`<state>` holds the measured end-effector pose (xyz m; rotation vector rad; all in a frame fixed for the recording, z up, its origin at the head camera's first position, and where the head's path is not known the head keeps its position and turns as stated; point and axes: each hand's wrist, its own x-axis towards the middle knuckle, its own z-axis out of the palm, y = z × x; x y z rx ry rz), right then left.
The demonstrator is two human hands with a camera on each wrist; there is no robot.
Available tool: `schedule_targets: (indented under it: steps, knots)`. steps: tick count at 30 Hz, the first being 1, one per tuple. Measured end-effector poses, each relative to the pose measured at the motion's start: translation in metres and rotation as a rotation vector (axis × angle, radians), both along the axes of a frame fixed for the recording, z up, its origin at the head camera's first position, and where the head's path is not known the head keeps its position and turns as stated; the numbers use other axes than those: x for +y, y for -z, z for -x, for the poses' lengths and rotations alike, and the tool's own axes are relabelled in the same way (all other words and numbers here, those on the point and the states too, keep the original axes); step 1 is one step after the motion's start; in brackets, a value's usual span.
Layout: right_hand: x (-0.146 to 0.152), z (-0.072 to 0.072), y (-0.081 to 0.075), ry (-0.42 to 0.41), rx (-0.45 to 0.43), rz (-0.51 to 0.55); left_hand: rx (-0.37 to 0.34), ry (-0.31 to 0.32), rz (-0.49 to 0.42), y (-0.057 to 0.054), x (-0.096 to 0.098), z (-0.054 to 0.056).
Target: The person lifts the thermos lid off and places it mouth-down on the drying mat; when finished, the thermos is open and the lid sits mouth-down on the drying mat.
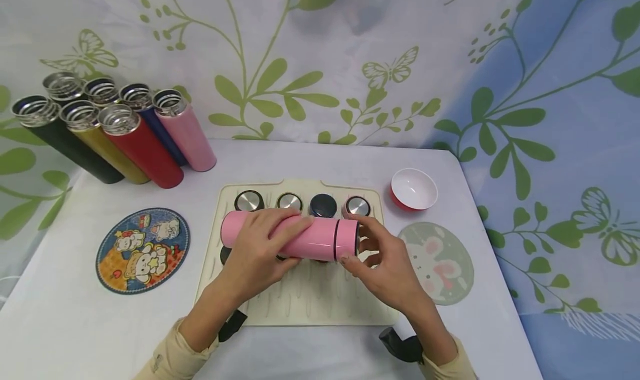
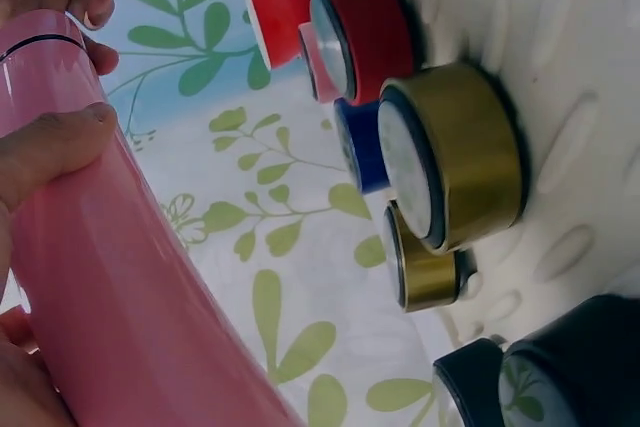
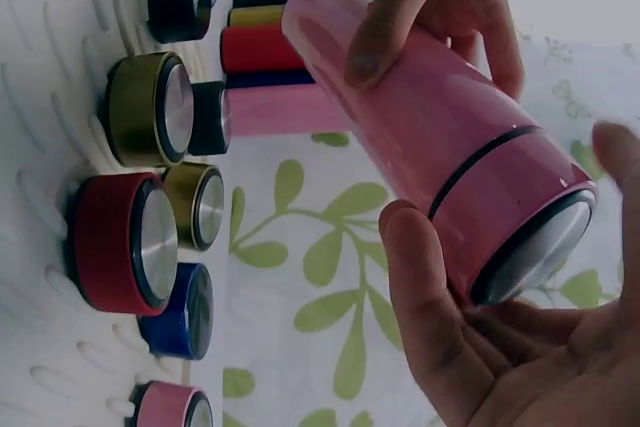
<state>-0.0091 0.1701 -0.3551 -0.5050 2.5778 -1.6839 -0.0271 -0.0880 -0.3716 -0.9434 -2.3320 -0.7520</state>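
A glossy pink thermos (image 1: 312,241) lies sideways in the air over the cream tray, its pink lid (image 1: 346,238) on and pointing right. The left hand (image 1: 262,246) grips its body, thumb below and fingers over the top. At the lid end, the right hand (image 1: 382,258) has its thumb and fingers curled around the lid. The right wrist view shows the lid's silver top (image 3: 535,252) between those fingers; how firmly they press is unclear. Behind the thermos stand loose lids on the tray, including a gold one (image 2: 460,157) and a red one (image 3: 110,242).
The cream ribbed tray (image 1: 315,308) lies mid-table. Several lidless thermoses, one red (image 1: 145,146), stand at the back left. A cartoon round mat (image 1: 142,252) lies left; a rabbit mat (image 1: 450,263) lies right, below a red-and-white bowl (image 1: 414,188). A patterned cloth hangs behind.
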Motion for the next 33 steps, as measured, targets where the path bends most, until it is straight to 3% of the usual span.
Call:
schedule_targets:
  steps: [5,9,15,21,24,30,33]
  knots:
    - [-0.005,0.0,-0.004,0.014,-0.046,-0.029,0.028,0.003,-0.008,0.008,0.002,-0.004]
    - [-0.005,-0.001,-0.003,-0.021,-0.067,-0.005,-0.01,0.012,-0.009,0.012,0.001,-0.008]
    - [-0.003,-0.001,0.005,-0.099,-0.042,0.082,-0.054,0.025,0.024,0.013,-0.002,-0.01]
    - [-0.002,-0.001,0.007,-0.13,-0.016,0.11,-0.027,0.027,0.03,0.012,-0.003,-0.006]
    - [-0.002,-0.004,0.004,-0.142,0.051,0.057,-0.066,0.052,0.006,0.014,-0.004,-0.005]
    - [-0.003,-0.006,-0.006,-0.259,0.311,-0.119,-0.279,0.122,-0.093,0.022,-0.012,-0.007]
    - [-0.005,-0.004,-0.008,-0.28,0.34,-0.153,-0.287,0.107,-0.104,0.024,-0.014,-0.008]
